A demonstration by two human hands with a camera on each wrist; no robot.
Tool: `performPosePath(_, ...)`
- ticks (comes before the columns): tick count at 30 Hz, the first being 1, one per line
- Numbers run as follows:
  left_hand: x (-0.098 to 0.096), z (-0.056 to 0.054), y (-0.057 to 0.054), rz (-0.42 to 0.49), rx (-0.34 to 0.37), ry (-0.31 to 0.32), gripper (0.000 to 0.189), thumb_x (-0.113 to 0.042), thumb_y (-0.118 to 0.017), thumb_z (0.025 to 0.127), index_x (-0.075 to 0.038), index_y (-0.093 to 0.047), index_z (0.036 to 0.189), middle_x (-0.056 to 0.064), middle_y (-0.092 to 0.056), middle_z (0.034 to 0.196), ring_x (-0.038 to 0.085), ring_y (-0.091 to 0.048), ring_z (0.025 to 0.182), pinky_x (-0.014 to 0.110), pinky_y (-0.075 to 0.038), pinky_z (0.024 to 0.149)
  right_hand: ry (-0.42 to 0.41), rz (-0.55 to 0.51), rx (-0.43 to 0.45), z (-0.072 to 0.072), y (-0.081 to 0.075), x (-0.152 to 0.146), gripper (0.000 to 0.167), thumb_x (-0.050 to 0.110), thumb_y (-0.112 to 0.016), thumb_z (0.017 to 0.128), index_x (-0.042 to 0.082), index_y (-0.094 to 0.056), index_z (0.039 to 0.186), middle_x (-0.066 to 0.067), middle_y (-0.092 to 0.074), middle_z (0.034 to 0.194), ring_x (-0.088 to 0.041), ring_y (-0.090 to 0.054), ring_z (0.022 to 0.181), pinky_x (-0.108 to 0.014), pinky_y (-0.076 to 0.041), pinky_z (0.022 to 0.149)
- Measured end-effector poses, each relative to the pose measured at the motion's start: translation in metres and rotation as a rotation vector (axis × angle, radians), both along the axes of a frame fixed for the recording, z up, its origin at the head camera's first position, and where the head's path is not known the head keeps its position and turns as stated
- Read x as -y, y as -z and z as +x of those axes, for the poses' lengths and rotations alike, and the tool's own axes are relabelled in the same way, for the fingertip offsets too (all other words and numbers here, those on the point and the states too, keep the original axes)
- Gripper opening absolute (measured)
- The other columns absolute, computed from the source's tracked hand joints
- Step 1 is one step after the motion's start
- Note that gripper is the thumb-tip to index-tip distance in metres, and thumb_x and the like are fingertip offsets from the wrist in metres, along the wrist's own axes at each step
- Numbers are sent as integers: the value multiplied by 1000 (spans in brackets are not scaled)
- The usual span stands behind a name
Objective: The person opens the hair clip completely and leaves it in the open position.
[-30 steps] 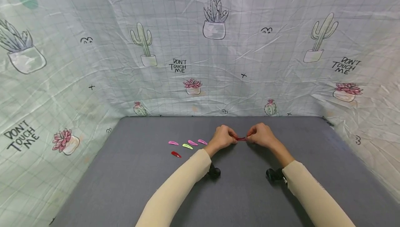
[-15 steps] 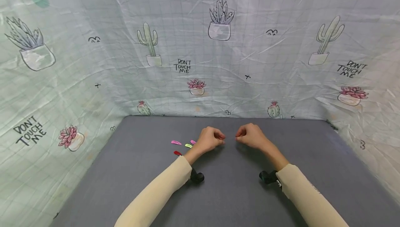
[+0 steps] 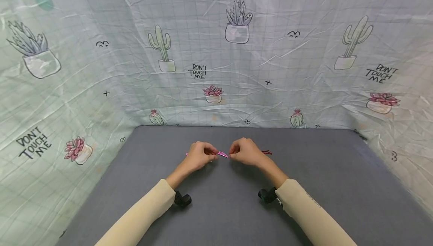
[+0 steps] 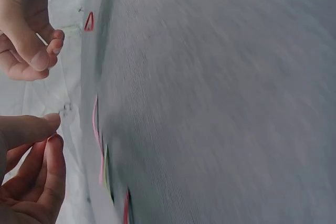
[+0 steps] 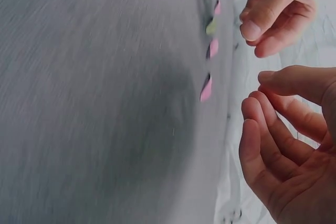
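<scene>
A pink hair clip (image 3: 222, 154) shows between the two hands in the head view. My left hand (image 3: 200, 155) is on its left, with thumb and fingertips close together. My right hand (image 3: 246, 152) is on its right, fingers loosely bent. In the right wrist view the pink clip (image 5: 206, 88) lies on the table below both hands, and no clip shows between the fingers of the right hand (image 5: 289, 135). The left wrist view shows the left hand (image 4: 37, 166) raised above the table, nothing visible in its fingers. Beyond the right hand lies a red hair clip (image 3: 267, 152), its parts spread apart.
More clips lie in a row near the left hand: a yellow-green clip (image 5: 211, 26), other pink ones and a red clip (image 4: 126, 208). In the head view the left hand and forearm hide most of them. A printed curtain (image 3: 270, 61) stands behind the grey table (image 3: 230, 216).
Both hands held a red hair clip a second ago. They let it go, and it now lies right of the right hand. Both hands have moved left to a pink clip.
</scene>
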State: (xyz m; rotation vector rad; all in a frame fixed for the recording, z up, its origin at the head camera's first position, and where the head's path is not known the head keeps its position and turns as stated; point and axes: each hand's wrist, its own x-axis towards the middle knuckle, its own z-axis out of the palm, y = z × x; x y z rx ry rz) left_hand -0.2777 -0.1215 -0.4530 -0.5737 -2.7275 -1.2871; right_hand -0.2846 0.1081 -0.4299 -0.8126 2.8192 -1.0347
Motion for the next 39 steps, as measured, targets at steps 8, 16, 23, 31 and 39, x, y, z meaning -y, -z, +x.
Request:
performPosePath(8,45,6,-5,-37,24,5,11,-5,-81,86,-1,-81,96,8,-79,88,8,-69,73,23,-56,64,-53,-37,3,6,0,37,4,8,-76,86,8,-78,83,1,-73,72,-5,-56,61,-22,-45,57)
performPosePath(16,81,6,-2,-86,14,21,8,-6,-82,85,-2,-82,92,7,-79,88,6,-67,72,22,-53,63,-64,-37,-5,11,9,73,5,11,-77,87,9,-80,84,2,-75,75,-4,-56,61,-21,-45,57)
performPosePath(23,98,4,6,-150,33,57,6,-9,-84,84,-7,-82,89,5,-80,86,3,-65,72,21,-51,64,-51,8,16,16,17,97,7,13,-77,88,11,-83,85,1,-77,76,-3,-57,59,-21,-45,55)
performPosePath(31,104,2,9,-159,81,93,9,-9,-83,85,-6,-83,93,6,-80,88,5,-68,75,22,-52,63,-18,33,57,21,26,111,11,19,-85,84,10,-82,77,2,-74,68,-5,-55,56,-20,-44,52)
performPosePath(39,104,0,7,-198,117,88,8,-11,-85,85,-10,-83,92,3,-80,89,7,-69,79,23,-54,66,31,87,-13,23,31,119,7,18,-86,84,14,-84,78,4,-77,76,-5,-60,66,-22,-47,59)
